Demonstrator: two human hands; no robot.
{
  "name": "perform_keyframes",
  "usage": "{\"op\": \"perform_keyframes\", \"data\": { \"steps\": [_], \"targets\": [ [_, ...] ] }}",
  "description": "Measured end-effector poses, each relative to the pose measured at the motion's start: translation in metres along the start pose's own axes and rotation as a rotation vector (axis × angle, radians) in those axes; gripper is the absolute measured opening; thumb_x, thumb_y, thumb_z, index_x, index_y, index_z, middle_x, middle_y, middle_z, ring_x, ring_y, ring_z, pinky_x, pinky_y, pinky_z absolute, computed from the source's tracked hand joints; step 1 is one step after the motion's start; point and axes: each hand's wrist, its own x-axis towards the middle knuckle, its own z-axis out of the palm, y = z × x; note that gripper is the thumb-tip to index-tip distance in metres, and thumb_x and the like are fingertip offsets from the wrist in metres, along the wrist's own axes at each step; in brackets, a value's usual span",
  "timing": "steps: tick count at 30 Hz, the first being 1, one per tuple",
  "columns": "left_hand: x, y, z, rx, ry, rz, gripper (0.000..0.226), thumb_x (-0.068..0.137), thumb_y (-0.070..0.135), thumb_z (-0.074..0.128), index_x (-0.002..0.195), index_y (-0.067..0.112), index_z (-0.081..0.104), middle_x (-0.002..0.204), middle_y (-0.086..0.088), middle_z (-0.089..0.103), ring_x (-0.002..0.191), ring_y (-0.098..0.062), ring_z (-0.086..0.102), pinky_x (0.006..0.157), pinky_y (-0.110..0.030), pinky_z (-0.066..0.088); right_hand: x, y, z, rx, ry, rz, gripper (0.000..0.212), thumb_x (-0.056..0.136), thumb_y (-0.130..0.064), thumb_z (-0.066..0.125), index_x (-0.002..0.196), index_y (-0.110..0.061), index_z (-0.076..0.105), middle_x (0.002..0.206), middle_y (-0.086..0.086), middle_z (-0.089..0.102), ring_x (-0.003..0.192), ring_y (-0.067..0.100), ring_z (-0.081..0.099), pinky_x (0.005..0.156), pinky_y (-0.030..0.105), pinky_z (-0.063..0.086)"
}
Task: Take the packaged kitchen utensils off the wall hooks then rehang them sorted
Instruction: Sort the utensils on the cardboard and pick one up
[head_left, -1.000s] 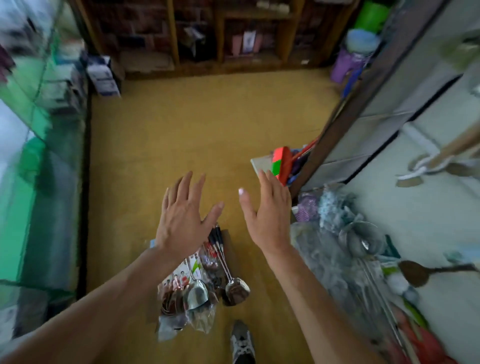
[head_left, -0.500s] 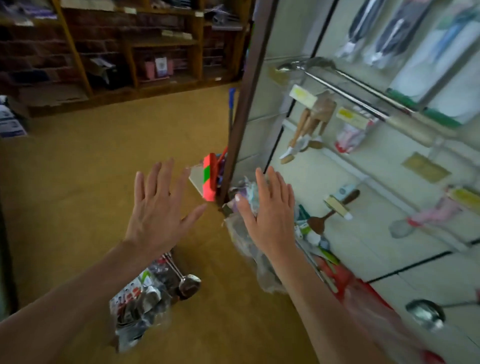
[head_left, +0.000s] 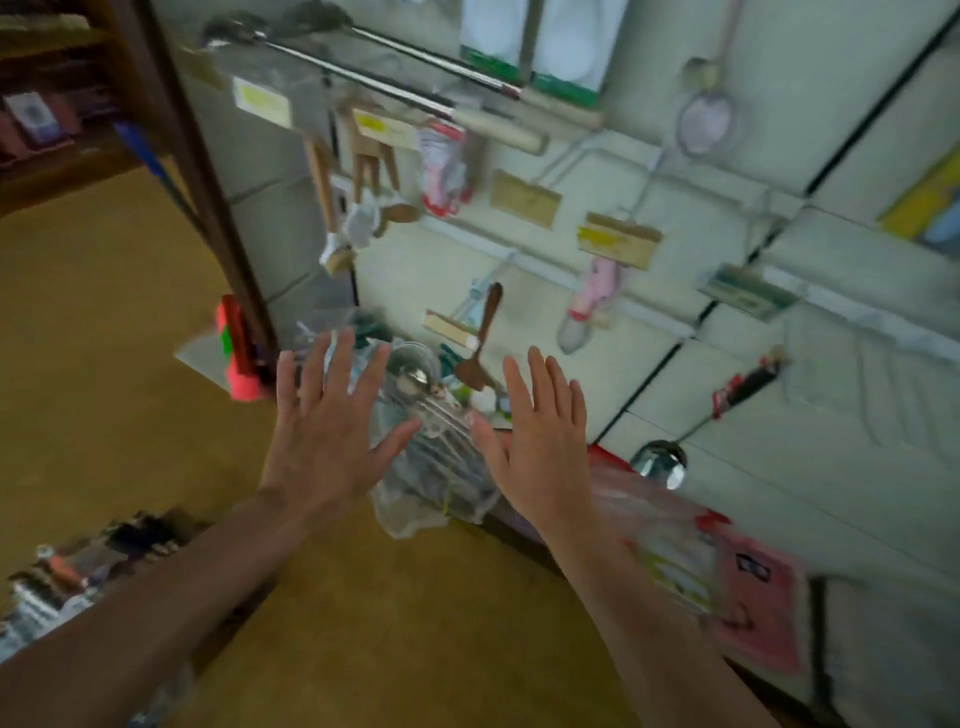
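The 2 hands, left hand (head_left: 322, 441) and right hand (head_left: 540, 441), hover with fingers (head_left: 344, 364) spread, grasping nothing, over bagged utensils (head_left: 431, 473) heaped on the floor (head_left: 130, 312) against the wall (head_left: 810, 104) (a wooden spatula (head_left: 480, 343) hangs just above).

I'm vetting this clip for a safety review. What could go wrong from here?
Both the left hand and right hand are open and empty above the clear bag of utensils on the floor; slick plastic might slip from a hurried grab. The ladle hangs low on the wall near the right hand, so a reach might knock it down. The packaged spoons lie on the floor by the left arm, a possible trip hazard.
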Motion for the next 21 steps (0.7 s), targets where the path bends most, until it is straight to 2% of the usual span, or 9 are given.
{"op": "perform_keyframes", "data": {
  "steps": [4,6,9,11,16,21],
  "targets": [
    [0.025,0.073,0.025,-0.015,-0.032,0.089,0.082,0.092,0.07,0.026,0.151,0.014,0.035,0.156,-0.023,0.027,0.144,-0.042,0.022,0.116,-0.063,0.013,-0.02,0.077,-0.01,-0.05,-0.014,0.078,0.074,0.099,-0.066,0.027,0.155,-0.018,0.029,0.163,0.013,0.023,0.151,0.031,0.016,0.123,0.051,0.015],
    [0.037,0.116,0.037,-0.027,-0.05,0.135,0.082,0.092,0.071,0.024,0.151,0.015,0.034,0.156,-0.022,0.026,0.145,-0.042,0.021,0.116,-0.063,0.012,-0.031,0.118,-0.018,-0.062,-0.033,0.132,0.077,0.098,-0.069,0.02,0.156,-0.019,0.024,0.165,0.011,0.017,0.153,0.029,0.011,0.124,0.05,0.009],
    [0.051,0.178,0.058,-0.05,-0.054,0.218,0.081,0.092,0.071,0.029,0.152,0.016,0.033,0.158,-0.021,0.024,0.146,-0.04,0.019,0.117,-0.062,0.011,-0.046,0.178,-0.027,-0.076,-0.018,0.207,0.079,0.098,-0.068,0.01,0.156,-0.018,0.025,0.165,0.012,0.017,0.153,0.03,0.01,0.123,0.053,0.013],
    [0.058,0.213,0.071,-0.067,-0.071,0.269,0.081,0.093,0.071,0.029,0.153,0.017,0.03,0.159,-0.02,0.022,0.148,-0.039,0.016,0.117,-0.063,0.011,-0.055,0.211,-0.03,-0.082,0.0,0.246,0.078,0.098,-0.067,0.016,0.156,-0.016,0.027,0.164,0.013,0.019,0.153,0.031,0.012,0.123,0.052,0.014],
    [0.079,0.286,0.092,-0.055,-0.1,0.363,0.088,0.092,0.075,0.007,0.155,0.018,0.026,0.16,-0.02,0.021,0.148,-0.039,0.016,0.117,-0.063,0.011,-0.07,0.272,-0.027,-0.122,0.025,0.308,0.077,0.098,-0.068,0.019,0.156,-0.018,0.025,0.164,0.012,0.02,0.153,0.03,0.013,0.123,0.052,0.015],
    [0.097,0.336,0.112,-0.034,-0.099,0.468,0.085,0.093,0.072,0.013,0.151,0.014,0.034,0.156,-0.023,0.029,0.145,-0.043,0.024,0.115,-0.065,0.014,-0.074,0.314,-0.019,-0.104,0.115,0.337,0.073,0.099,-0.064,0.03,0.155,-0.017,0.03,0.164,0.012,0.022,0.152,0.03,0.016,0.123,0.048,0.012]
  ]
}}
